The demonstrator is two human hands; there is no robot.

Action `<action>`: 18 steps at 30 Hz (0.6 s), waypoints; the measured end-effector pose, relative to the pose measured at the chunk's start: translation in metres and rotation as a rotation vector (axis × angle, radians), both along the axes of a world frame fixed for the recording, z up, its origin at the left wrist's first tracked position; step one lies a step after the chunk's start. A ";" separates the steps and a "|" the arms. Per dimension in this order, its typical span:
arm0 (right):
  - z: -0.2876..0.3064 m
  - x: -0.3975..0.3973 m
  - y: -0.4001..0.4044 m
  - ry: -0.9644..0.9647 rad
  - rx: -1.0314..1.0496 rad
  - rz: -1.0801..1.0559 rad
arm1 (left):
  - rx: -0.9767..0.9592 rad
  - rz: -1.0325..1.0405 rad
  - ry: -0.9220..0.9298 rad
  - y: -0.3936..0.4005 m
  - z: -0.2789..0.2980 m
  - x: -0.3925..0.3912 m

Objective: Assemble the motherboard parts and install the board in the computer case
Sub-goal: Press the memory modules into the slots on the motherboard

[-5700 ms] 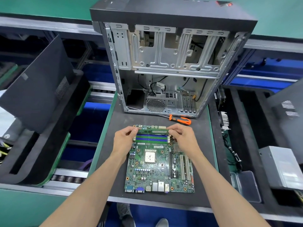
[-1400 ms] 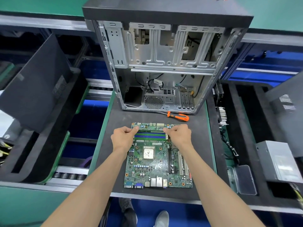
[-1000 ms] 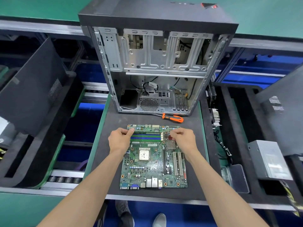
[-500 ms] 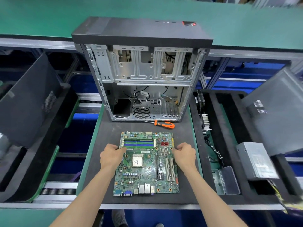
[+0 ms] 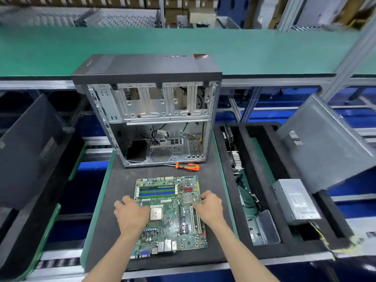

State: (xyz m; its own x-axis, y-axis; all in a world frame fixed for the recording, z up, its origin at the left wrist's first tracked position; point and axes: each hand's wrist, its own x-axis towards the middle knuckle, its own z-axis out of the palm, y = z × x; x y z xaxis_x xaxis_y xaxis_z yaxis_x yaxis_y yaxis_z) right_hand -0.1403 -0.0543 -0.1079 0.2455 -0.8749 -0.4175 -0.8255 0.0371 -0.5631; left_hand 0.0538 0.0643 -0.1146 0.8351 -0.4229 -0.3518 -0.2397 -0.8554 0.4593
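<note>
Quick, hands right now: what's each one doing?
Left hand: fingers curled on the left edge of the motherboard, gripping it.
Right hand: fingers curled on the board's right edge, gripping it.

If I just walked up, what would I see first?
Probably the big open computer case standing at the back of the black mat, its metal insides showing. In front lies the green motherboard, with the left hand and right hand at its two sides. An orange screwdriver lies between them.
</note>
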 end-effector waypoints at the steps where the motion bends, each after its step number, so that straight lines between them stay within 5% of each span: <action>1: 0.000 -0.002 0.000 -0.007 -0.004 0.010 | -0.016 -0.023 -0.056 -0.003 0.003 -0.005; 5: -0.001 -0.008 0.000 -0.040 -0.001 0.033 | -0.064 -0.293 -0.220 -0.021 0.006 -0.016; 18: -0.006 -0.007 -0.021 -0.085 0.019 -0.084 | -0.158 -0.944 -0.168 -0.104 0.004 -0.042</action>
